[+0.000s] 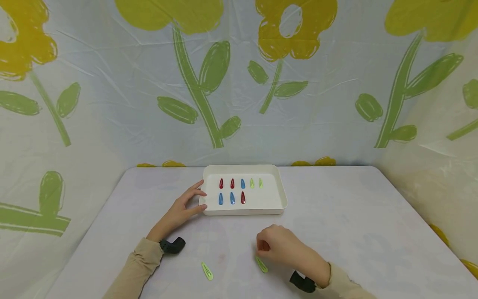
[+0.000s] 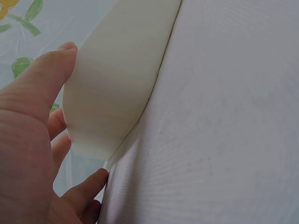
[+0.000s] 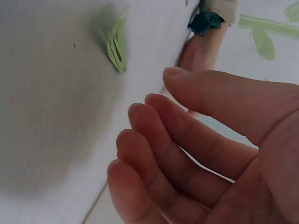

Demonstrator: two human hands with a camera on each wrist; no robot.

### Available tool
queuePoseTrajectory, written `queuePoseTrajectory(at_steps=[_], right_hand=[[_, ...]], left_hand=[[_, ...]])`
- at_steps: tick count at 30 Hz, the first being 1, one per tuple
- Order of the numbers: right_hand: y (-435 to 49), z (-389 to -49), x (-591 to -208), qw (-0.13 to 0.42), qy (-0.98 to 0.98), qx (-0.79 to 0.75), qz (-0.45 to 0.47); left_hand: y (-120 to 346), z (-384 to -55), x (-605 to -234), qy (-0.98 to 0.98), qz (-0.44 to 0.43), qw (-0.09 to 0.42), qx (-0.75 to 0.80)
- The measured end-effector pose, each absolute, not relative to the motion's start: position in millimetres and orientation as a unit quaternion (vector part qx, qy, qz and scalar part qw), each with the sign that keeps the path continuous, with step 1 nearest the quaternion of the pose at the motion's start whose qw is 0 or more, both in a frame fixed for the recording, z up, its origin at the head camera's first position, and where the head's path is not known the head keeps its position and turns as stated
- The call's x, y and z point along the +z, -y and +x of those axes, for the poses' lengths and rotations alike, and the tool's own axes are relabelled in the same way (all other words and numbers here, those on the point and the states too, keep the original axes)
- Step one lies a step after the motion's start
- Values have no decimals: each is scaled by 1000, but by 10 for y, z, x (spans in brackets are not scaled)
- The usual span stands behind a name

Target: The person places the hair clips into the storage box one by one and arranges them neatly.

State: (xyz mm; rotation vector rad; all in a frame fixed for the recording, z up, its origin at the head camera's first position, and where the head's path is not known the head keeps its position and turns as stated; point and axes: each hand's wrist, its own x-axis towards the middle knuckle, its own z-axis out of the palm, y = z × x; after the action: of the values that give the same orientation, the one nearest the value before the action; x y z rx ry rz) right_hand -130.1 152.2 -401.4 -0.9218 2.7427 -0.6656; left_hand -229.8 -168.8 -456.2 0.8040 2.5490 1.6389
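A shallow white tray (image 1: 266, 203) holds several snap hair clips in two rows. The back row runs red, red, blue, green, green; in front lie two blue ones and a red hair clip (image 1: 243, 197). My left hand (image 1: 183, 209) touches the tray's left end with spread fingers, the thumb at its rim. Nearer me, my right hand (image 1: 278, 246) hovers with loosely bent fingers over a green hair clip (image 1: 262, 265). In the right wrist view, that green clip (image 3: 117, 46) lies apart from the fingertips, and nothing is between thumb and fingers.
Another green hair clip (image 1: 207, 271) lies on the white tabletop (image 1: 347, 216), left of the right hand. A flower-printed sheet (image 1: 134, 83) hangs behind the table and along both sides. Dark bands sit at both wrists.
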Motion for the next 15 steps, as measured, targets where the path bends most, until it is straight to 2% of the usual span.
queuePoseTrajectory(at_steps=[11,15], right_hand=[[-1461,-1201,-4097,121,-928,-215,-279],[-1437,-1176,-4116,109,-934,-203,-273]], left_hand=[[1690,-2294,-4553,-812,253,7,526],[1687,-2294,-4549,-812,253,8,526]])
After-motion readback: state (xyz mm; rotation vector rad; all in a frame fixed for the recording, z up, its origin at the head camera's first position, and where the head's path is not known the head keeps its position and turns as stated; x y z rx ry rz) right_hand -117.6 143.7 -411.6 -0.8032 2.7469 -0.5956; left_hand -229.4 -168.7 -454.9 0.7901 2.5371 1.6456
